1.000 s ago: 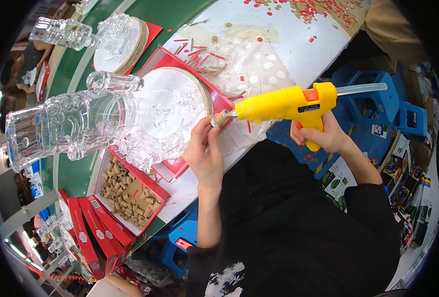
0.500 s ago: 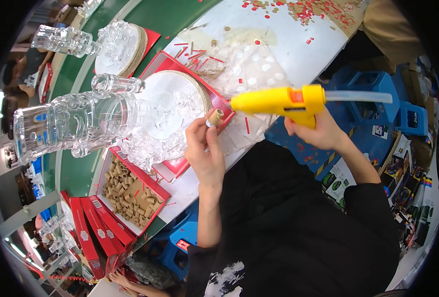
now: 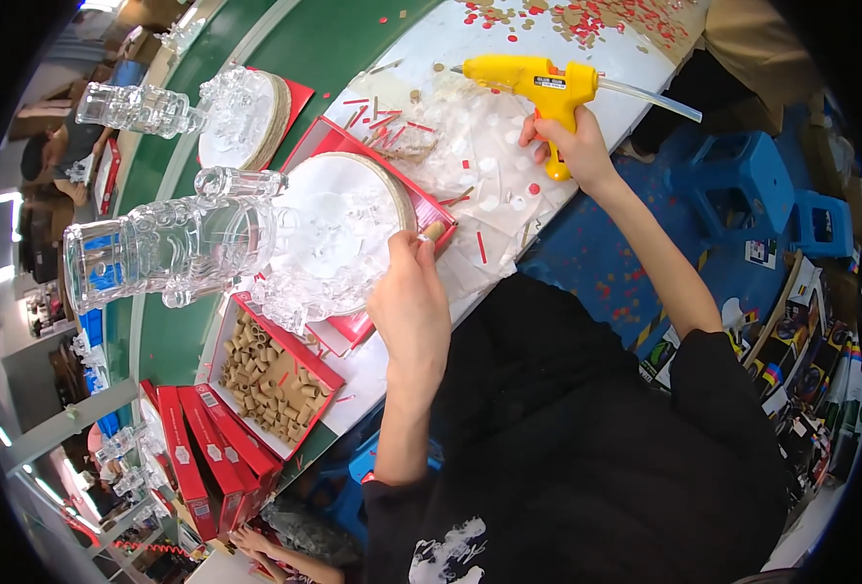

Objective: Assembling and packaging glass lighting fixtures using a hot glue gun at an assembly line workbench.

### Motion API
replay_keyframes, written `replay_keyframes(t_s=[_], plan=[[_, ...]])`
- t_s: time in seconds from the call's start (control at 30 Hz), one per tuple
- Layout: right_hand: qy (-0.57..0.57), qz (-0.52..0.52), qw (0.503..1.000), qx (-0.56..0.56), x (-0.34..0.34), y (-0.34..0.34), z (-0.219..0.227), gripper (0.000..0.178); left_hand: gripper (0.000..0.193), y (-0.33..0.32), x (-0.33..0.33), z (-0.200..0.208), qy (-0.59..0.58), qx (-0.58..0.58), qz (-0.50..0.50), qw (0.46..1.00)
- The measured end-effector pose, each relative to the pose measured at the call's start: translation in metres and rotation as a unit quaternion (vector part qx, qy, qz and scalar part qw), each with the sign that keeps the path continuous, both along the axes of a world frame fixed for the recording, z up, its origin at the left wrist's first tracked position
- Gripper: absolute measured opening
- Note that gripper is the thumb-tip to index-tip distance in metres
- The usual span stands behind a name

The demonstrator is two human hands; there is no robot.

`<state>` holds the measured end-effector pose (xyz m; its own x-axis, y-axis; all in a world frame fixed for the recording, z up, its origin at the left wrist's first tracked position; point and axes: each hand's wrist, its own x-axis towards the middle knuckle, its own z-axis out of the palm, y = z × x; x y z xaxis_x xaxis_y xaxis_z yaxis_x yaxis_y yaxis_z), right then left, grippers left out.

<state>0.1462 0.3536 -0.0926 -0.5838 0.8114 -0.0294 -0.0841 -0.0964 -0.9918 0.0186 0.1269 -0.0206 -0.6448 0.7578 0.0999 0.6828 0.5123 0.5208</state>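
Observation:
My right hand [image 3: 569,144] grips the handle of a yellow glue gun [image 3: 538,78], above the far part of the white table; a translucent glue stick [image 3: 650,95] juts from its back end. Between the fingertips of my left hand [image 3: 412,292] is a small brown cardboard tube [image 3: 435,231], partly hidden by the fingers. It is over the corner of a red box [image 3: 429,206]. In that box lies a stack of round white discs [image 3: 329,209] with clear plastic pieces on it. A tall clear plastic vessel [image 3: 173,251] lies against the stack.
An open red box of cardboard tubes [image 3: 275,384] stands near my left forearm, beside several closed red boxes [image 3: 202,453]. Red and brown scraps [image 3: 587,24] litter the far table. Another disc stack [image 3: 246,117] is at far left. Blue stools [image 3: 742,180] stand right. Another person's hand [image 3: 251,540] shows at bottom left.
My right hand has carried the glue gun away from the tube, up and to the left. My left hand has turned, back upward, still pinching the tube.

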Motion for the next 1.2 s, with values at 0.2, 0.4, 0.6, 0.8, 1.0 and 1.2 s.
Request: replay_keyframes(t_s=[0.2, 0.4, 0.6, 0.8, 1.0, 1.2], plan=[[0.000, 0.006, 1.000, 0.016, 0.000, -0.006, 0.000, 0.014, 0.018, 0.014, -0.001, 0.002, 0.064, -0.095, -0.013, 0.993], [0.002, 0.005, 1.000, 0.025, 0.000, -0.005, -0.001, 0.012, 0.018, 0.023, -0.005, -0.004, 0.107, -0.137, -0.047, 0.984], [0.005, 0.000, 1.000, 0.025, 0.001, -0.005, -0.002, 0.011, 0.016, 0.017, -0.011, -0.009, 0.117, -0.119, -0.115, 0.979], [-0.009, 0.001, 1.000, 0.030, 0.000, -0.007, 0.000, 0.013, 0.014, 0.022, -0.006, -0.005, 0.087, -0.125, -0.041, 0.987], [-0.014, -0.005, 0.999, 0.033, -0.001, -0.008, -0.004, 0.016, 0.014, 0.018, -0.004, -0.008, 0.070, -0.095, -0.036, 0.992], [-0.019, -0.005, 0.999, 0.031, 0.001, -0.005, -0.005, 0.017, 0.016, 0.005, -0.002, -0.016, -0.017, 0.022, -0.063, 0.998]])
